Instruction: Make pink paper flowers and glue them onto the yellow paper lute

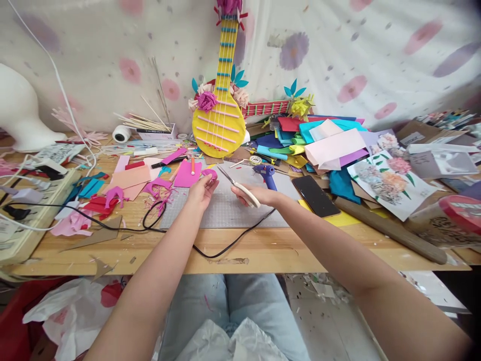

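Pinched in my left hand (pixel 202 194) is a small magenta paper piece (pixel 209 174), partly covered by the fingers. My right hand (pixel 251 194) grips white-handled scissors (pixel 245 191), their blades parted slightly and pointing up and left, a short gap from the paper piece. Both hands hover over a grey cutting mat (pixel 221 213). A larger magenta sheet (pixel 187 174) with an orange stick on it lies just left of my left hand. Beyond my right hand rests a blue hot glue gun (pixel 267 175).
Upright at the back stands a yellow paper lute (pixel 219 128) with flowers. A black phone (pixel 315 195) and a wooden stick (pixel 389 229) lie to the right. A black cable (pixel 221 253) loops across the front. Paper scraps, a power strip (pixel 41 220) and coloured sheets (pixel 338 145) crowd the sides.
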{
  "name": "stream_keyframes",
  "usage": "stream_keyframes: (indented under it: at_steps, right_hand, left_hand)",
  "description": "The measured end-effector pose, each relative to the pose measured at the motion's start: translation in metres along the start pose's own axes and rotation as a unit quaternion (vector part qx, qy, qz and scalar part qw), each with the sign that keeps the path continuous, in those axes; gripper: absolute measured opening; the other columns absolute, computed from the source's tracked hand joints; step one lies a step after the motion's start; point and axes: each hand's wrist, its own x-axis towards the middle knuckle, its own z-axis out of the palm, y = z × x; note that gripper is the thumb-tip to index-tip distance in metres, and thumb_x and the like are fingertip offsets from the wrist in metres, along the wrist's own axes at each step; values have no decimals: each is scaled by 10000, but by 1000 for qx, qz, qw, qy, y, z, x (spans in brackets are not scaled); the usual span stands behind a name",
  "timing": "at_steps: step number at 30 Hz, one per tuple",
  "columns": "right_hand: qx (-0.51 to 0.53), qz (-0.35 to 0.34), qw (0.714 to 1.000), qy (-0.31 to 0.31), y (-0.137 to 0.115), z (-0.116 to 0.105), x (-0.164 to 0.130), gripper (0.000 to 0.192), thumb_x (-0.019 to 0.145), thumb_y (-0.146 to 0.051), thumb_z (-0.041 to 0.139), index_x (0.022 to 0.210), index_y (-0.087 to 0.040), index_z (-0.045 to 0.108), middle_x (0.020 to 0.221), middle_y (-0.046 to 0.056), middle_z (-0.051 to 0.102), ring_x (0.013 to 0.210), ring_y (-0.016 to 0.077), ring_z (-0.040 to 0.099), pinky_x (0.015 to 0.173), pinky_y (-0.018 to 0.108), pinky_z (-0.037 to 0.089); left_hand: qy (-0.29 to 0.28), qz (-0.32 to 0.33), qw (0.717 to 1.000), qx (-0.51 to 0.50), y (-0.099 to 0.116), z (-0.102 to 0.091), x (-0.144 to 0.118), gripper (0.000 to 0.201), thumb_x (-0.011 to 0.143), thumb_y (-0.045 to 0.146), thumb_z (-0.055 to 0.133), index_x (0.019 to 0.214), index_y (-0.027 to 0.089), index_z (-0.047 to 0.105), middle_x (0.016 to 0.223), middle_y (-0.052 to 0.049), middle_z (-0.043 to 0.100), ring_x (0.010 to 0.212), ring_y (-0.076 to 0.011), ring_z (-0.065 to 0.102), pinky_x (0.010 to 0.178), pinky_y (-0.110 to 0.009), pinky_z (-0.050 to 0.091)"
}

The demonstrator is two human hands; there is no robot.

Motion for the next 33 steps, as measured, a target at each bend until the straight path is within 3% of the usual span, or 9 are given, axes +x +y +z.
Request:
stream_keyframes:
  at_steps: [4,9,33]
  right_hand:
    - [-42,11,999,-29,-11,1,-3,511,815,-680,361,698,-184,402,576,-33,447,521,86,425,511,233,360]
    - [21,10,1000,-19,-11,3,2,522,802,-702,354,750,-185,410,569,-37,448,498,84,420,465,225,350]
    - [67,2,998,13,-1,9,8,554,752,-740,389,687,-189,379,537,-44,394,454,69,382,407,209,310]
  left_hand:
    - [27,11,999,-35,-3,14,-7,132,744,19,563,689,138,558,603,2,616,638,-89,621,744,-238,533]
    - [49,37,997,-50,-14,23,-11,176,718,-1,565,623,139,517,568,4,595,584,-88,602,712,-247,533]
    - [71,87,991,-73,-25,27,-10,228,668,-39,551,563,149,476,529,33,556,586,-69,584,765,-255,528]
